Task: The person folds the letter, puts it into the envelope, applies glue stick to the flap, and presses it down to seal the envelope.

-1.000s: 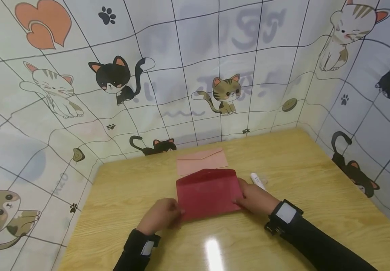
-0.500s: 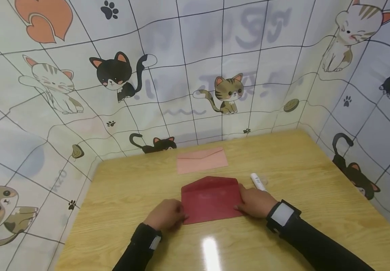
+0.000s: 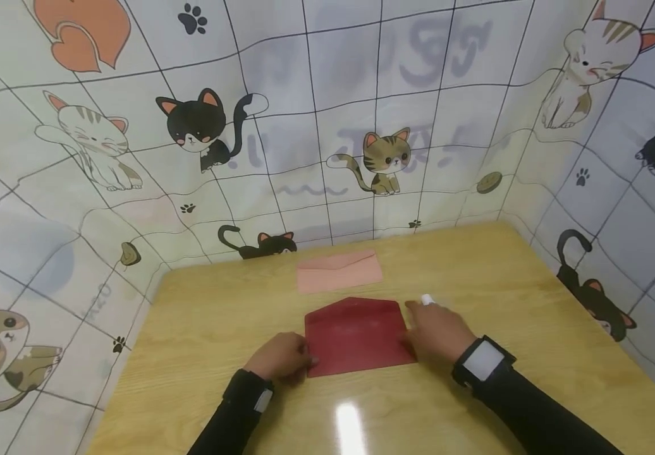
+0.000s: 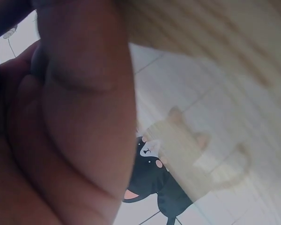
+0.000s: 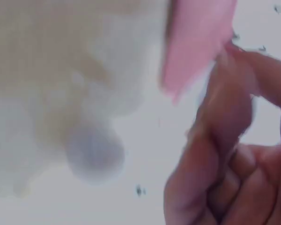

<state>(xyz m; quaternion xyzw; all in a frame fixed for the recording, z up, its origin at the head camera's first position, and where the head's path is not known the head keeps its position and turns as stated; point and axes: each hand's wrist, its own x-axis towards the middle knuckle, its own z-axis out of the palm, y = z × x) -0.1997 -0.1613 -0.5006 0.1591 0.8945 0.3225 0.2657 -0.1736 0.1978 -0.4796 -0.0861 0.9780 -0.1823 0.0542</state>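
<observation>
A dark red envelope lies on the table with its pointed flap opened out toward the far side. My left hand pinches its lower left corner, thumb on top. At the right edge is my right hand, index finger stretched out and thumb blurred close to the paper. Just behind that hand shows the end of a white tube, the rest hidden. In the right wrist view, my right hand has its fingertips by the pale-looking envelope. The left wrist view is mostly filled by my left hand.
A light pink envelope lies flat behind the red one, near the back of the wooden table. Cat-printed sheeting walls in the back and both sides. A bright reflection shines on the table's near part.
The red envelope has come nearer and lies flatter, uncovering more of the pink one. My right hand has loosened from its edge and shifted over the white tube. The left hand keeps its corner.
</observation>
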